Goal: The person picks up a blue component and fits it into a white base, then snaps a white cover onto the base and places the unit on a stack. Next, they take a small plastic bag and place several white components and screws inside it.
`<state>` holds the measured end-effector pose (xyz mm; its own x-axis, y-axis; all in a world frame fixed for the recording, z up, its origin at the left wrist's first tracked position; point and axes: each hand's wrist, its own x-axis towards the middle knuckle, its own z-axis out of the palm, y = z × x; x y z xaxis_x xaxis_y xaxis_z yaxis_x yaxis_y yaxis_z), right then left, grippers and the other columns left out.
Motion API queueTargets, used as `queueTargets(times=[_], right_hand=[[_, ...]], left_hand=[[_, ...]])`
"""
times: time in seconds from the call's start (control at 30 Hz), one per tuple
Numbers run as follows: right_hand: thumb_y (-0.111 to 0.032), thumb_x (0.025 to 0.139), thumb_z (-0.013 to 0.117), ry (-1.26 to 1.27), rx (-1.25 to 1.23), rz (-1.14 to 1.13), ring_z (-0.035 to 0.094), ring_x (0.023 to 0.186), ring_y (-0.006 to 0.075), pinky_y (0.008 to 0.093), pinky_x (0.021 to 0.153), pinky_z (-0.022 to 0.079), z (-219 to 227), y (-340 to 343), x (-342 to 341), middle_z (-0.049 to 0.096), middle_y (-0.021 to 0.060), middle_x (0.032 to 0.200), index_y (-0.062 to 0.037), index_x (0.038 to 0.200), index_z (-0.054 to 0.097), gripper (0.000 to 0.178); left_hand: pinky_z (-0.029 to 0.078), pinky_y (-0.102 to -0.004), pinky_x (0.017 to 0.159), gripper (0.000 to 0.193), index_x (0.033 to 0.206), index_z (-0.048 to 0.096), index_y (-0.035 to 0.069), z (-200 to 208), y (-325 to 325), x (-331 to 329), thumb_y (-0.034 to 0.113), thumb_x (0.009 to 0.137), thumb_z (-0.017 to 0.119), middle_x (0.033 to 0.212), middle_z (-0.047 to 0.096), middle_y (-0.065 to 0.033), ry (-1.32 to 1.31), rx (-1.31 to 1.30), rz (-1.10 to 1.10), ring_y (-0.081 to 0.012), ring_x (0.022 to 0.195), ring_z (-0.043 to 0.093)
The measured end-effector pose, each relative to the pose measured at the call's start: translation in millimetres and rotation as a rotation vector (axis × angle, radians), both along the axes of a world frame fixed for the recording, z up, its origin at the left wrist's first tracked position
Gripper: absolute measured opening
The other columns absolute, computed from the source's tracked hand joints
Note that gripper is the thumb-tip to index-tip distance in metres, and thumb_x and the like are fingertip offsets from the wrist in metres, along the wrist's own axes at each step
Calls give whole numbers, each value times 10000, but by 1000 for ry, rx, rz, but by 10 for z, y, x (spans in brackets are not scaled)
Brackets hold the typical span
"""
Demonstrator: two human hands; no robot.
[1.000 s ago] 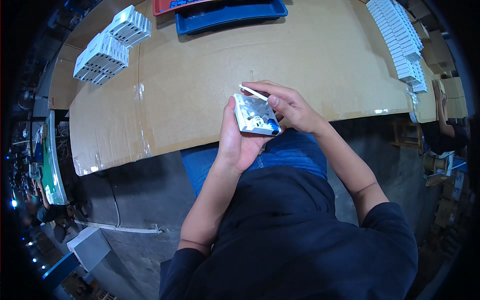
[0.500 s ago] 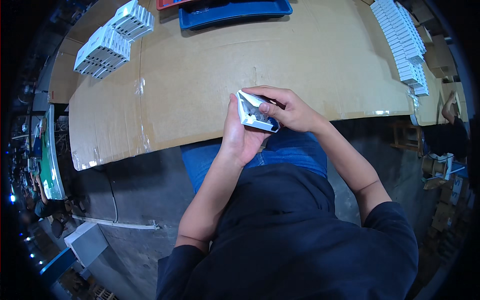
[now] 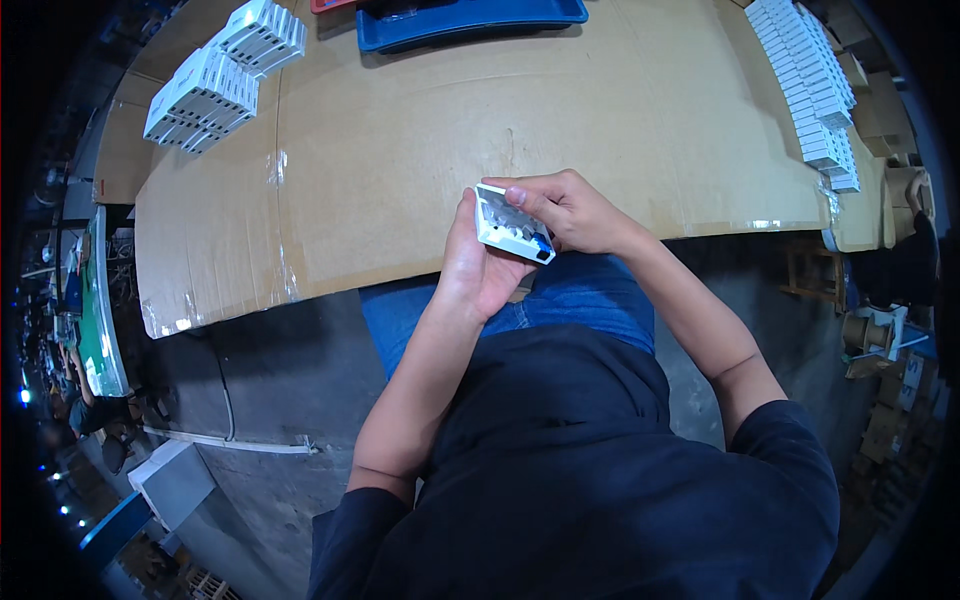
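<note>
A small white box-shaped casing (image 3: 514, 240) with a glossy, clear-looking face sits between my two hands, over the table's near edge. Small grey and white shapes and a blue patch show at that face. My left hand (image 3: 474, 268) cradles the casing from its left side and from below. From the right, my right hand (image 3: 572, 212) grips its far edge, thumb laid on the glossy face. The casing's underside and some of my fingers are hidden.
Stacks of white casings (image 3: 205, 100) stand at the table's far left, with a long row of similar ones (image 3: 805, 85) at far right. A blue tray (image 3: 470, 28) and part of a red tray (image 3: 330, 5) lie at the back. Brown cardboard (image 3: 390, 180) covers the table.
The casing has tilted so that its glossy face shows more fully. My right thumb has shifted left and up across it, while my left hand keeps its hold.
</note>
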<state>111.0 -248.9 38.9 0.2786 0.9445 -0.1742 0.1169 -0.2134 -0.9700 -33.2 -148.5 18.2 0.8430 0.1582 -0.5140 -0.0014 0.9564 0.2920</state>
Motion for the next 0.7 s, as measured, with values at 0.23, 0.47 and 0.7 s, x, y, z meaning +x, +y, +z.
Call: queueTargets(times=[0.23,0.47,0.7], right_hand=[[-396,1076,582,-28,-44,10,615,639,98,287,583,533,12,42,-4,763,107,832,-101,1316,719,405],[-409,1079,571,-77,106,20,616,614,103,287,556,527,-145,27,20,756,112,817,-107,1321,717,413],[-384,1087,559,-27,9,50,696,918,142,309,837,564,74,-42,-24,784,149,1057,-79,1361,683,428]], left_hand=[[514,-577,1051,608,1433,487,83,-52,32,-16,554,1118,265,1381,578,-169,-1,-19,-5,-338,1279,591],[534,-576,1023,610,1425,493,85,-21,16,-11,563,1115,275,1378,582,-163,22,17,-18,-331,1273,597],[553,-536,1000,628,1411,506,92,19,-34,-17,591,1107,277,1336,600,-148,44,46,-18,-310,1220,623]])
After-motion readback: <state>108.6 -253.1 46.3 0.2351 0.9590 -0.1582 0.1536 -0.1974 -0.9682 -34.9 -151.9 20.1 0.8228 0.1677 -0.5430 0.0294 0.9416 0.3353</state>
